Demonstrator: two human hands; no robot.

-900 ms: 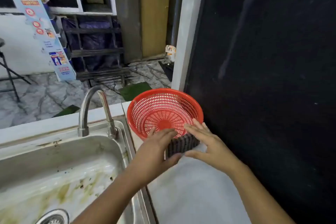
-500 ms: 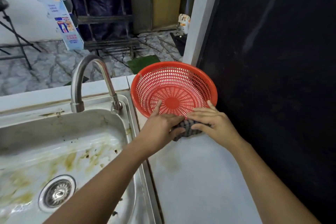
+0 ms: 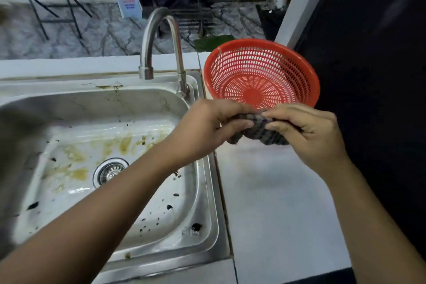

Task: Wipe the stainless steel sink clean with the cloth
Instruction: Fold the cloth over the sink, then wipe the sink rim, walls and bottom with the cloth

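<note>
A dark checked cloth [image 3: 257, 131] is bunched between both hands above the white counter, just right of the sink. My left hand [image 3: 207, 127] grips its left end and my right hand [image 3: 306, 131] pinches its right end. The stainless steel sink [image 3: 96, 108] lies to the left. Its basin carries yellow-brown stains and dark specks around the round drain [image 3: 110, 171]. My left forearm crosses over the basin's right side.
A curved steel tap [image 3: 159, 37] stands at the sink's back rim. A red perforated plastic basket [image 3: 260, 74] leans at the back of the white counter [image 3: 276, 203], right behind my hands. A dark wall closes off the right side.
Both hands have lifted the cloth off the counter in front of the basket and bunched it between them. The view has tilted down and left, showing more of the sink.
</note>
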